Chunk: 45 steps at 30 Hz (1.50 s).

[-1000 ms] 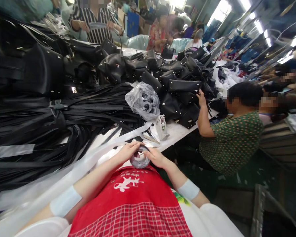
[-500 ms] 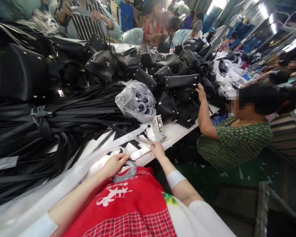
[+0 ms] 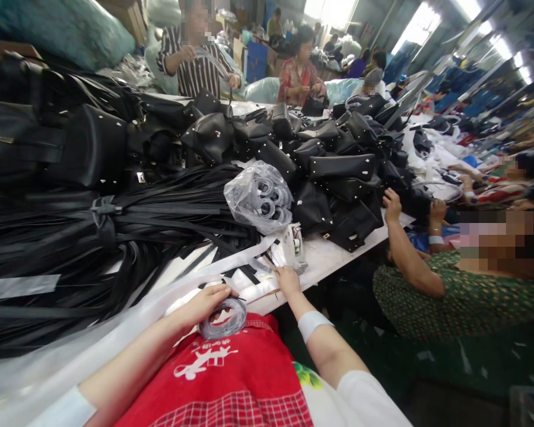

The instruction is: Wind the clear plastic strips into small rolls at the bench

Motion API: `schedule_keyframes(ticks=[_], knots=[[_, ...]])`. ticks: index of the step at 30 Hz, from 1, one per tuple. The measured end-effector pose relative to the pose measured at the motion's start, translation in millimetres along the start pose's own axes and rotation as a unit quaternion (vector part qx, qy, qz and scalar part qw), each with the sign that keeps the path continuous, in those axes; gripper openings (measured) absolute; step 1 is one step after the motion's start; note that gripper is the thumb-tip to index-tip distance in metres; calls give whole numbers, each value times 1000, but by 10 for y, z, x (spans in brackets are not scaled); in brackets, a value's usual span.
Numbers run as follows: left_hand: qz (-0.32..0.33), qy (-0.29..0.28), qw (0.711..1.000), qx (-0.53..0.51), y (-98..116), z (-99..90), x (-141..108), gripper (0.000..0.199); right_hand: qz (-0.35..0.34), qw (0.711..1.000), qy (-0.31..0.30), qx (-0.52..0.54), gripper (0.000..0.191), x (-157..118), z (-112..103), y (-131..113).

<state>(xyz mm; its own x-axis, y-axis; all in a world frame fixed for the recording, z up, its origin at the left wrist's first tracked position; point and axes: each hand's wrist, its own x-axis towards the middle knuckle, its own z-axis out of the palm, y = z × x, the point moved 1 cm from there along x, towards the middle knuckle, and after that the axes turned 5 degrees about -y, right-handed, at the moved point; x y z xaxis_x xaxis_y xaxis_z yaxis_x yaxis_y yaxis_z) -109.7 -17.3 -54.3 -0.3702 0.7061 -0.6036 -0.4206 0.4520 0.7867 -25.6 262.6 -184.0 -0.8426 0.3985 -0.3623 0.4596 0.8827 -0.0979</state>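
Note:
My left hand is closed on a coil of clear plastic tubing, held against the red apron. A short dark end sticks out by its fingertips. My right hand is closed in a pinch at the table's near edge, beside a small white device. A thin tan strip juts from its fingers; what exactly it is cannot be made out. Just beyond, a clear plastic bag holds several similar coils. White and black scraps lie between my hands.
Bundled black straps cover the table's left side. Black handbags are heaped across the middle. A co-worker in a green dotted top sits at the right, one hand near the bags. Other people stand across the table.
The view has shifted, so the bags and co-workers sit further right and lower. My right hand has come down slightly in the picture; my left hand still grips the coil.

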Motion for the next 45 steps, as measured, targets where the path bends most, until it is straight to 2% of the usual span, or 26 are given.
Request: schedule_keyframes(ticks=[9,15,23,27,31,35,41,45], knots=[[5,5,1000,12,-72,15,20,64,40,998,50,-17,21,-62,66,88],[6,4,1000,14,-93,50,59,57,36,997,58,27,20,-142,184,152],[8,4,999,40,-93,90,78,62,64,992,78,81,27,-142,231,229],[7,7,999,43,-84,109,83,61,74,991,81,77,28,-135,269,202],[6,7,999,38,-84,123,68,56,81,991,86,61,21,-73,285,100],[19,17,999,38,-79,125,31,54,102,988,97,60,16,-17,232,11],[41,6,997,62,-76,110,-28,54,146,976,143,81,35,-62,41,57],[54,-3,997,60,-84,130,-42,52,129,972,168,105,31,-115,-81,79]])
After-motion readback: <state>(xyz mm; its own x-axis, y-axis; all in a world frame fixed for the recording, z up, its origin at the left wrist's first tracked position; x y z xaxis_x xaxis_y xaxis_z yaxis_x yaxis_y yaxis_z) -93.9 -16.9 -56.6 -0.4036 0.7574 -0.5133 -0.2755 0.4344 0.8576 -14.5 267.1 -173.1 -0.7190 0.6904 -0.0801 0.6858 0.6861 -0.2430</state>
